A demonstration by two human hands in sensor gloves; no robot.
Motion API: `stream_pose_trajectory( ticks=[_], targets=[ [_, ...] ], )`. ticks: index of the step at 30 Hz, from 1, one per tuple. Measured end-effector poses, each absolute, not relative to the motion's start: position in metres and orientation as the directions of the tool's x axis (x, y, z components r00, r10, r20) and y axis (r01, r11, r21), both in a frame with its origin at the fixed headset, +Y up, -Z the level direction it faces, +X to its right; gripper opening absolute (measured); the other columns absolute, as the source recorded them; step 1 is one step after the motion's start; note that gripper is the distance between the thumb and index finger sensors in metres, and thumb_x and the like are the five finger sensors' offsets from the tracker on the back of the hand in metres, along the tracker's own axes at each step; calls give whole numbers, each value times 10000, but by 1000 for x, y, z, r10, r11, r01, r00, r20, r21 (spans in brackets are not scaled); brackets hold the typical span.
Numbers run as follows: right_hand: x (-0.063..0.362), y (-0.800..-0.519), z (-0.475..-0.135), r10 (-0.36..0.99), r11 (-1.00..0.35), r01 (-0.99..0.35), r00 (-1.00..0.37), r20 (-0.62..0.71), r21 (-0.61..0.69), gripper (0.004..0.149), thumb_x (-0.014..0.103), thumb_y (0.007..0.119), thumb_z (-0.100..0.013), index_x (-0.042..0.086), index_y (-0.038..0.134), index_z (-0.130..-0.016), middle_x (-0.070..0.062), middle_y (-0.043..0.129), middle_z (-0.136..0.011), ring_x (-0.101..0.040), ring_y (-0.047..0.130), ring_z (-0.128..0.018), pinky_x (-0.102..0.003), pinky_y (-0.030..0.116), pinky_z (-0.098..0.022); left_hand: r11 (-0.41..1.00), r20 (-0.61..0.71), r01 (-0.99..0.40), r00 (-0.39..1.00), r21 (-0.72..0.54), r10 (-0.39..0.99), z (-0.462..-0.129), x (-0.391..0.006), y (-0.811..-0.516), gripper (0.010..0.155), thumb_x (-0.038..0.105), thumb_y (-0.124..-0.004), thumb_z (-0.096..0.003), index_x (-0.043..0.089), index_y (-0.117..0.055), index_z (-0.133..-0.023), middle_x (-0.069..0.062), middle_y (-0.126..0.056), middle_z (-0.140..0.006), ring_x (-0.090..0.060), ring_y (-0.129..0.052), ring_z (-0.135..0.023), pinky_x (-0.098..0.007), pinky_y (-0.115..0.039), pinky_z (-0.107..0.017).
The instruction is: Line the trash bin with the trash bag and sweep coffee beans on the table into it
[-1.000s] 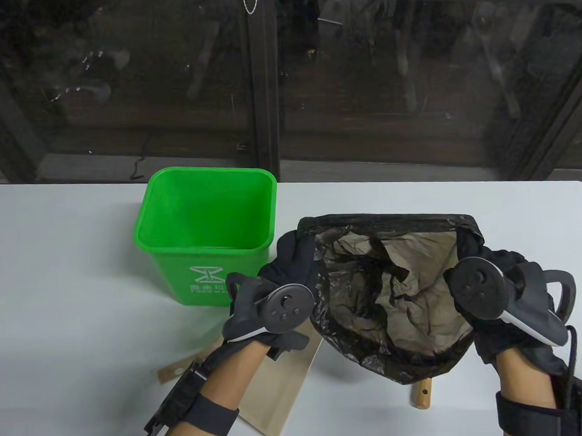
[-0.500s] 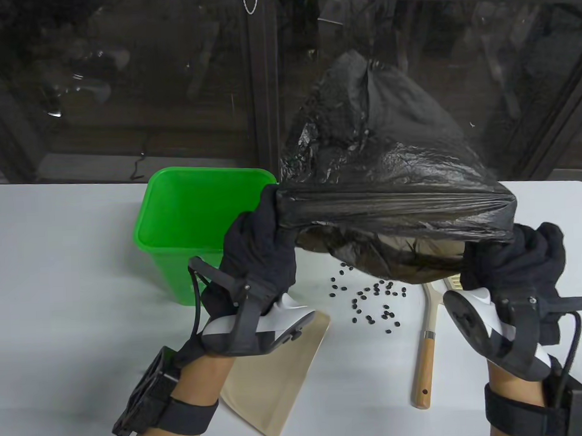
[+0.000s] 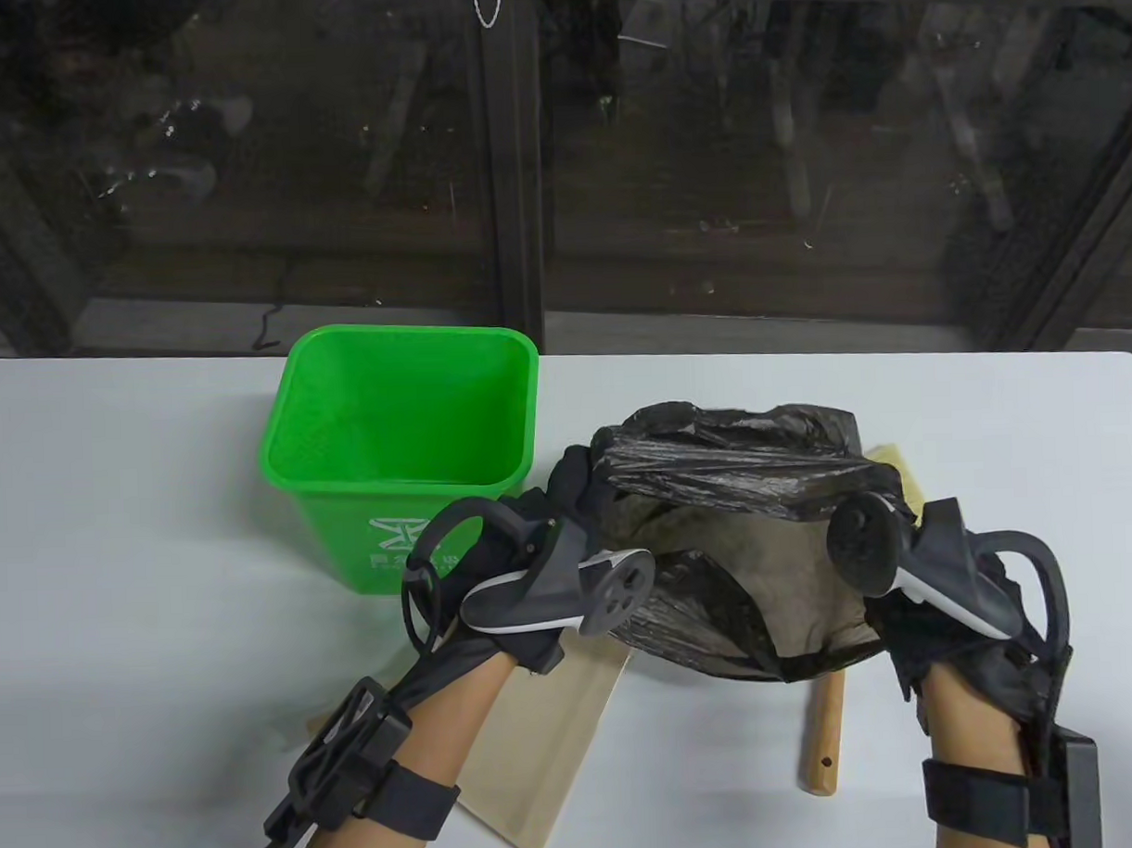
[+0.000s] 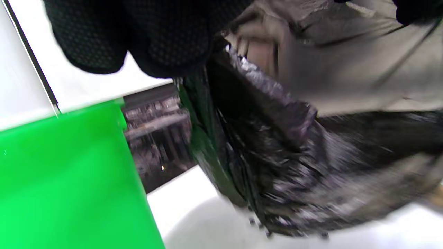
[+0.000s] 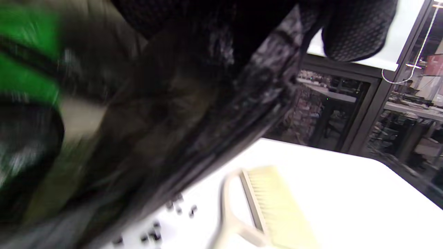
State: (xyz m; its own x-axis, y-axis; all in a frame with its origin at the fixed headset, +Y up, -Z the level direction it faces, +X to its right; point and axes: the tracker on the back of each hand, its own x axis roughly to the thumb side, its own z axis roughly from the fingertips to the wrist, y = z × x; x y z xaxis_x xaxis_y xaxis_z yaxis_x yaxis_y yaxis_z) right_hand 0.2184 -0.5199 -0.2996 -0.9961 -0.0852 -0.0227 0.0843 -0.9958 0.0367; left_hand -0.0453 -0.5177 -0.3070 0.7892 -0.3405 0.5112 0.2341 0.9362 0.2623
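An empty green trash bin [image 3: 400,448] stands at the table's left of centre. To its right both hands hold the black trash bag [image 3: 736,520] low over the table, its mouth open toward me. My left hand [image 3: 576,487] grips the bag's left rim close to the bin's near right corner. My right hand [image 3: 935,643] grips the right rim, its fingers mostly hidden by the tracker. In the left wrist view, gloved fingers [image 4: 138,34] clutch the bag [image 4: 277,155] beside the bin [image 4: 69,180]. Coffee beans [image 5: 155,231] lie under the bag [image 5: 173,121].
A beige dustpan [image 3: 540,749] lies under my left wrist. A brush with a wooden handle [image 3: 823,730] lies beneath the bag, its bristles [image 3: 897,473] showing past the bag's right edge; the right wrist view shows the brush head [image 5: 273,204]. Dark windows run behind the table's far edge.
Half a second ago the bag was flung up, billowing above the table. Both hands have since dropped it down, and it now covers the beans.
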Motion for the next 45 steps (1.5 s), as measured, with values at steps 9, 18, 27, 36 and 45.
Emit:
stream_pose_trajectory(
  ticks=[9,18,27,36,45],
  targets=[
    [221,-434,-245,70,-598,-86,-996,55,-797,776,259,732,-515,74,172,-1018,-15,910,-486,-240,933,-518,-612,703,-510,616,423,-103,813,781,-401,-262,-51,-457,709,26,-632,-657,-115,-130,-1137,-344,-376,-1132,-248,-922,-544,-567,-784,-557],
    [215,-578,-302,-169,-980,167,-985,-16,108,802,268,745,-508,75,158,-1018,-1,922,-471,-221,948,-509,-600,718,-521,852,577,520,679,59,-455,-311,-28,-555,715,46,-644,-678,-85,-140,-1167,-310,-393,-1176,-234,-940,-585,-566,-794,-601],
    [220,-494,-292,34,-982,-28,-999,-29,-186,797,270,747,-508,79,169,-1022,2,925,-482,-228,948,-522,-605,713,-521,908,479,100,823,406,-305,-294,-49,-465,708,35,-640,-672,-93,-147,-1163,-327,-398,-1164,-249,-941,-581,-574,-790,-585],
    [220,-455,-227,108,-514,-129,-990,86,-848,803,262,735,-518,63,120,-996,-10,906,-510,-244,923,-550,-612,686,-518,651,386,-3,807,759,-447,-254,-51,-463,725,18,-638,-656,-112,-114,-1140,-363,-360,-1148,-260,-935,-555,-581,-785,-559],
    [239,-574,-285,54,-998,-53,-999,-7,-38,805,264,755,-509,172,141,-1022,-8,918,-528,-253,931,-577,-618,687,-545,865,488,390,715,317,-501,-287,-54,-540,713,34,-643,-668,-48,-150,-1175,-301,-418,-1183,-252,-943,-587,-582,-790,-592]
  ],
)
